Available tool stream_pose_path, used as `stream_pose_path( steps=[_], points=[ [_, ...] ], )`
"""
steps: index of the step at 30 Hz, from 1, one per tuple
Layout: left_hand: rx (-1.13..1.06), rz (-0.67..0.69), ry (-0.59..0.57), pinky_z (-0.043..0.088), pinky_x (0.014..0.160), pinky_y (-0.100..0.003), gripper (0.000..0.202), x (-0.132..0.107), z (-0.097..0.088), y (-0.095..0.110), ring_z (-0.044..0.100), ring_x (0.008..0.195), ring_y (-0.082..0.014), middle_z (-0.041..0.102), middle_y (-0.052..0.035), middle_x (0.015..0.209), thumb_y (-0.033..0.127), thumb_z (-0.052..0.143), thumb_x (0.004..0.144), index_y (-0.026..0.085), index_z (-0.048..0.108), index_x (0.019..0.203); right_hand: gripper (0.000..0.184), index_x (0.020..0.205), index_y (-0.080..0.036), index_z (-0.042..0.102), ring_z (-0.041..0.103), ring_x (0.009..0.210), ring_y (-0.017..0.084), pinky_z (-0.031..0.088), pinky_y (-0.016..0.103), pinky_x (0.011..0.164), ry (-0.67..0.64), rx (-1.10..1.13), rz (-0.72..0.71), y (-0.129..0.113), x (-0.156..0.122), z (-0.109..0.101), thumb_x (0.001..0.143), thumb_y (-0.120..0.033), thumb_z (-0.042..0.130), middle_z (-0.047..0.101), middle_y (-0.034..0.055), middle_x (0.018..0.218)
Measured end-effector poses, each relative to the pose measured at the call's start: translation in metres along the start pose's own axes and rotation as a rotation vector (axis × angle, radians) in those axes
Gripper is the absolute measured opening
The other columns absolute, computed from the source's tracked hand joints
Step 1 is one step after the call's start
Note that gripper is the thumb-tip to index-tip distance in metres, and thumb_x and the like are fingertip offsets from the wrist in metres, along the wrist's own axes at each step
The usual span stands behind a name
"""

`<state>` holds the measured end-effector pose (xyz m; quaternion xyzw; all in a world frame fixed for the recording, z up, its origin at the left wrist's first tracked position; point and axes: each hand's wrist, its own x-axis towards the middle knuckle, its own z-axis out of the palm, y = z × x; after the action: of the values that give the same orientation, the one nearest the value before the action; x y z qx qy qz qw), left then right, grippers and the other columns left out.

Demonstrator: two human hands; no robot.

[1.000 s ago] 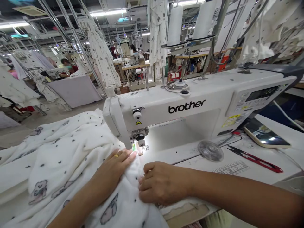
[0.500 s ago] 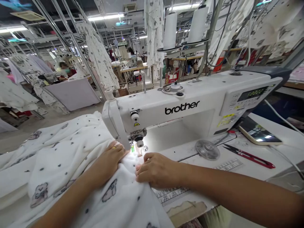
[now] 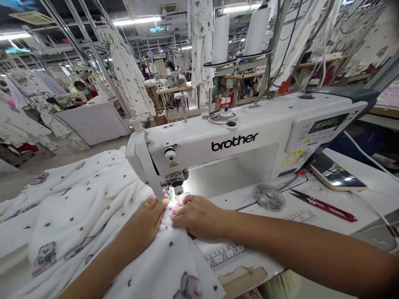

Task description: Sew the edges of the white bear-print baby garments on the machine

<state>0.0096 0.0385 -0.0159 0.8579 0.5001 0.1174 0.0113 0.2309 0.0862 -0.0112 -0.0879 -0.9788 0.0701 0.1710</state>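
White plush fabric [image 3: 102,199] with small dark dots and printed bears spreads over the left of the sewing table and hangs down at the front. Its right edge runs under the needle area of a white sewing machine [image 3: 199,141], lit by a small lamp. My left hand [image 3: 145,220] presses on the fabric just left of the presser foot, fingers close together on a gathered fold. My right hand [image 3: 199,216] pinches the fabric's edge just in front and to the right of the foot. The fingertips of both hands are partly hidden in the cloth.
Right of the hands lie a clear plastic disc [image 3: 269,197], red-handled thread snips [image 3: 324,205] and a phone [image 3: 338,172] on a cable. A ruler strip [image 3: 229,253] runs along the table's front. Thread cones [image 3: 220,39] stand behind; a person [image 3: 82,89] sits farther left.
The fabric has advanced toward the needle, and a printed bear now shows at the bottom. My right hand has moved slightly forward, nearer the presser foot. The view has shifted a little.
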Motion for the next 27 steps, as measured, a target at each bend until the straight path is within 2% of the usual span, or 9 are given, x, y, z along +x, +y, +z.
stream_pose_path(
  steps=[3, 10, 13, 18, 23, 25, 27],
  points=[
    [-0.03, -0.024, -0.04, 0.046, 0.101, -0.049, 0.029, 0.008, -0.005, -0.007, 0.058, 0.111, -0.0253, 0.065, -0.0089, 0.103, 0.021, 0.035, 0.098, 0.018, 0.056, 0.118, 0.02, 0.076, -0.016, 0.06, 0.059, 0.071, 0.01, 0.037, 0.026, 0.082, -0.005, 0.0, 0.034, 0.001, 0.004, 0.0, 0.082, 0.0, 0.049, 0.069, -0.001, 0.08],
    [-0.035, -0.001, -0.093, 0.054, 0.08, -0.035, 0.031, 0.02, -0.02, -0.015, 0.064, 0.094, -0.0216, 0.065, -0.0069, 0.101, 0.017, 0.034, 0.097, 0.021, 0.06, 0.113, 0.019, 0.08, -0.017, 0.062, 0.061, 0.08, 0.012, 0.039, 0.025, 0.08, 0.022, 0.013, 0.087, 0.006, 0.006, 0.008, 0.084, -0.001, 0.051, 0.071, 0.0014, 0.092],
    [0.036, 0.037, -0.038, 0.053, 0.084, -0.038, 0.031, 0.014, -0.023, -0.007, 0.062, 0.1, -0.0235, 0.066, -0.0075, 0.106, 0.012, 0.039, 0.093, 0.021, 0.063, 0.11, 0.019, 0.084, -0.017, 0.064, 0.062, 0.085, 0.012, 0.039, 0.026, 0.082, 0.031, 0.02, 0.081, 0.008, 0.005, 0.008, 0.084, -0.001, 0.053, 0.071, 0.0014, 0.097],
    [0.046, 0.115, 0.029, 0.051, 0.096, -0.04, 0.034, 0.0, -0.015, 0.001, 0.061, 0.112, -0.0229, 0.065, -0.0068, 0.123, 0.012, 0.041, 0.094, 0.021, 0.06, 0.121, 0.017, 0.084, -0.017, 0.063, 0.062, 0.084, 0.012, 0.039, 0.026, 0.084, 0.024, 0.017, 0.071, 0.007, 0.005, 0.007, 0.089, -0.005, 0.053, 0.071, 0.0, 0.094],
    [0.015, 0.09, 0.024, 0.054, 0.094, -0.038, 0.038, 0.008, -0.007, -0.02, 0.064, 0.109, -0.0228, 0.07, -0.0084, 0.109, 0.01, 0.039, 0.092, 0.021, 0.064, 0.119, 0.016, 0.084, -0.016, 0.061, 0.06, 0.079, 0.012, 0.039, 0.025, 0.078, 0.003, -0.036, 0.117, 0.005, 0.008, 0.006, 0.09, -0.004, 0.052, 0.069, 0.0004, 0.091],
    [-0.02, 0.066, -0.005, 0.053, 0.095, -0.037, 0.04, 0.012, -0.012, -0.025, 0.064, 0.109, -0.0221, 0.071, -0.0077, 0.102, 0.011, 0.038, 0.093, 0.022, 0.064, 0.121, 0.016, 0.083, -0.016, 0.06, 0.059, 0.079, 0.012, 0.039, 0.026, 0.077, -0.013, -0.062, 0.118, 0.005, 0.009, 0.004, 0.09, -0.004, 0.052, 0.068, -0.0001, 0.09],
    [-0.038, 0.009, -0.059, 0.052, 0.098, -0.038, 0.038, 0.012, -0.02, -0.019, 0.062, 0.113, -0.0222, 0.071, -0.0069, 0.105, 0.014, 0.038, 0.095, 0.023, 0.063, 0.123, 0.015, 0.085, -0.017, 0.06, 0.06, 0.082, 0.012, 0.04, 0.026, 0.077, -0.012, -0.062, 0.11, 0.004, 0.007, 0.003, 0.09, -0.005, 0.053, 0.068, -0.0007, 0.091]
  ],
)
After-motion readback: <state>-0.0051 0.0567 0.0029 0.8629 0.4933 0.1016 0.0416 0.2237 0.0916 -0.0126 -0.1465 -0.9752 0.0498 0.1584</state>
